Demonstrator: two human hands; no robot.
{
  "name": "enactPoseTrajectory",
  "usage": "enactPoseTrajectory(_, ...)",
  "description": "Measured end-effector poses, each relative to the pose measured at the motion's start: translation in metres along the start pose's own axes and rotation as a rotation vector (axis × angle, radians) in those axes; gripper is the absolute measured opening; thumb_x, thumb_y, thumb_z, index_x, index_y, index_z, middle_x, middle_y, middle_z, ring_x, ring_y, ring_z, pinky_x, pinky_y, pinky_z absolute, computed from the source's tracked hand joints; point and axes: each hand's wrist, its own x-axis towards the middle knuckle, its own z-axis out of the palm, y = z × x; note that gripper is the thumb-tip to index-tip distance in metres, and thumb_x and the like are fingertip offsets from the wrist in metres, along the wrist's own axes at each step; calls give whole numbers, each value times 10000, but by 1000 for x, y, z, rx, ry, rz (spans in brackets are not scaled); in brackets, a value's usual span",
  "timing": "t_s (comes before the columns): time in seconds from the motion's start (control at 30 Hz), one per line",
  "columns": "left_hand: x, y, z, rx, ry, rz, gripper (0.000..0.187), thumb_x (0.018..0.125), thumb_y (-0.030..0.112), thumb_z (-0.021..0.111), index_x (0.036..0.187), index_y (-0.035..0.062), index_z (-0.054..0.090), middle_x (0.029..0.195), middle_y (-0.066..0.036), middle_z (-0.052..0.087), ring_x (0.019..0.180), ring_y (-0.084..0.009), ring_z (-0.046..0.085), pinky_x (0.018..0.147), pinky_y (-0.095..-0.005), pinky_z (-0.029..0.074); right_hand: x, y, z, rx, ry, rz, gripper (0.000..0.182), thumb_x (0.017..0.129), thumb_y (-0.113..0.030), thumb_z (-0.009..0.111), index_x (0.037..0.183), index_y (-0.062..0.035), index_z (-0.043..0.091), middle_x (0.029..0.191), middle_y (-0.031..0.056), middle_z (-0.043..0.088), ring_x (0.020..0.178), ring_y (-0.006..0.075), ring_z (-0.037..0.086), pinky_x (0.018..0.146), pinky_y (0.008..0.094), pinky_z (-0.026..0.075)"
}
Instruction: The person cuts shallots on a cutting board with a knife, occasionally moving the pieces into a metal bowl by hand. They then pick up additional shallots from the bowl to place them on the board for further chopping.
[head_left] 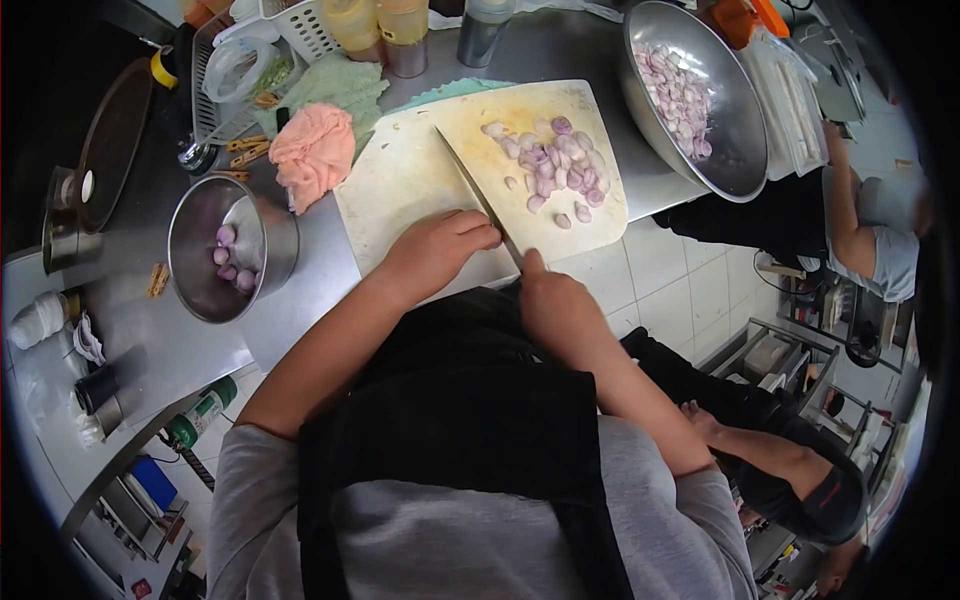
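Note:
My right hand [562,305] is wrapped round the handle of a kitchen knife [474,181], index finger along its top. The blade points away from me across two overlapping white cutting boards [395,195]. Close against the left side of the blade, my left hand [440,250] rests on the board with fingers curled together. Whatever they may hold is hidden under them. Peeled shallots [562,165], some apparently cut, lie in a loose pile on the right-hand board. A steel pot [282,235] on the left contains several purple shallots [226,236].
A large steel bowl [735,150] of cut shallots [672,95] stands at the right. Behind the boards are a pink cloth [313,155], a green cloth [335,88] and sauce bottles [404,40]. Two other people are on the right, one in a grey shirt [885,250].

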Motion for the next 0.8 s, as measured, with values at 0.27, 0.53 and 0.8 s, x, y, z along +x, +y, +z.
enactPoseTrajectory(0.27,0,-1,3,2,47,48,150,880,74,630,1009,107,699,1006,-28,674,929,-243,665,786,-346,547,12,-5,2,-23,-11,21,168,902,-61,519,1039,26,472,717,242,674,673,394,705,592,488,571)
enactPoseTrajectory(0.53,-2,-3,3,35,41,52,157,879,79,631,1014,111,705,1024,-37,676,949,-246,663,803,-351,547,12,-7,1,37,-33,38,195,893,-20,490,1075,46,460,729,261,671,707,421,703,607,510,564)
enactPoseTrajectory(0.8,-3,-2,3,61,71,99,162,876,62,626,1011,107,703,1027,-32,677,950,-247,663,800,-351,550,23,-8,1,65,6,-13,197,893,-17,495,1073,54,460,742,266,673,717,441,695,625,526,562)
